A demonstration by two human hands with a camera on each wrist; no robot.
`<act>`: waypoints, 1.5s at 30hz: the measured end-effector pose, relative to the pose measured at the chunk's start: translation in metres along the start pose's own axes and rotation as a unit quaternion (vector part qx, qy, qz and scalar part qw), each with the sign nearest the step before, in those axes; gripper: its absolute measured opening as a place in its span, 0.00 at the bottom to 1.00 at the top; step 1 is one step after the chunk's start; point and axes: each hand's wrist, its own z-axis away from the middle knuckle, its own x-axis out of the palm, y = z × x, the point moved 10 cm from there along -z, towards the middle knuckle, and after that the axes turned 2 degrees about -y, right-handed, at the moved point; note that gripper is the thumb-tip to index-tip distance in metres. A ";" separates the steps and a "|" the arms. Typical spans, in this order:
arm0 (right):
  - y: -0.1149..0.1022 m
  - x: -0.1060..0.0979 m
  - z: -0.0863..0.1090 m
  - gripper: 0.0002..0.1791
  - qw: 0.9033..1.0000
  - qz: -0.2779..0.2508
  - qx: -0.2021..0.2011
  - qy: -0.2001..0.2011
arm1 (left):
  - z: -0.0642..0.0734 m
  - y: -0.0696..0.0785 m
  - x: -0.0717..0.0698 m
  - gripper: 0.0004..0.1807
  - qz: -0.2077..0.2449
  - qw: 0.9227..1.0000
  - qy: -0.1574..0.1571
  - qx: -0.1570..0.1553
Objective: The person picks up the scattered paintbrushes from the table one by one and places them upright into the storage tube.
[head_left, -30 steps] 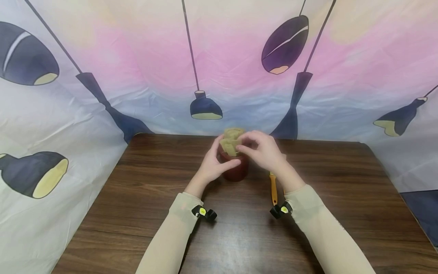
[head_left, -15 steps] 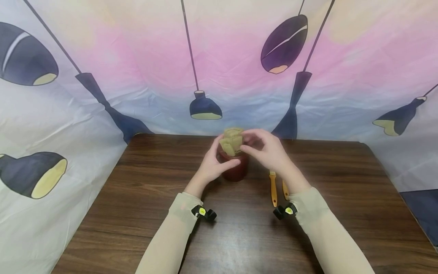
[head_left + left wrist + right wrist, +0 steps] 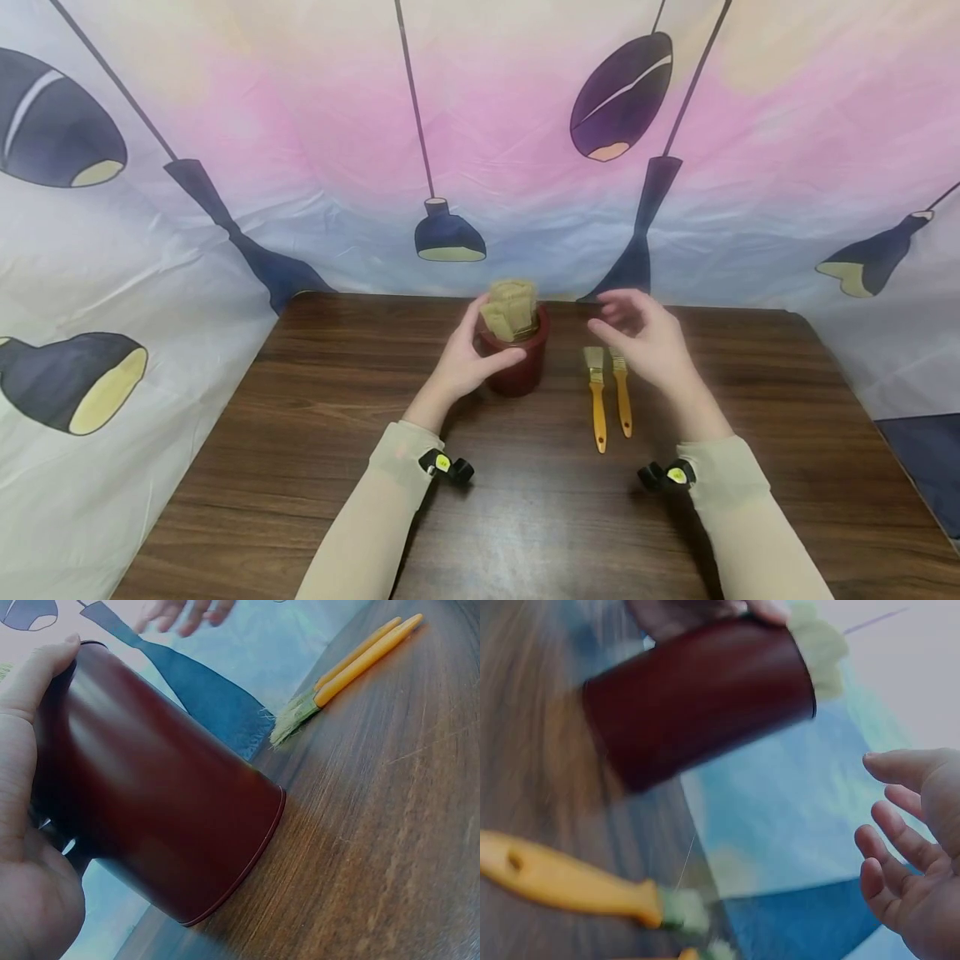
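Note:
A dark red cup [image 3: 517,377] stands upright on the table, with pale brush bristles [image 3: 514,307] rising out of its top; the lower parts of those brushes are hidden inside. My left hand [image 3: 465,358] grips the cup's left side near the rim, thumb across the front, as the left wrist view [image 3: 30,787] also shows. My right hand [image 3: 651,342] is off to the right, fingers loosely bent and holding nothing. Below and left of it, two paintbrushes with yellow-orange handles, one [image 3: 597,408] and another [image 3: 623,400], lie side by side, bristles pointing away from me.
The dark wood-grain table [image 3: 525,525] carries everything. Its far edge meets a hanging cloth [image 3: 337,225] printed with lamps, which also runs along both sides.
My right hand has left the bristles in the cup and moved right, uncovering the two paintbrushes on the table. The left hand keeps its hold on the cup.

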 end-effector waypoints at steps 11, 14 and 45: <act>0.049 -0.016 0.035 0.23 0.997 0.066 0.029 0.038 | 0.000 0.003 0.000 0.58 0.006 1.000 0.000 0.014; 0.056 -0.015 0.042 0.24 0.996 0.078 0.037 0.030 | 0.001 0.003 0.000 0.59 0.006 1.000 0.000 0.012; 0.102 0.021 0.060 0.40 0.979 0.118 0.138 -0.090 | 0.000 0.001 0.001 0.56 0.005 1.000 -0.002 0.003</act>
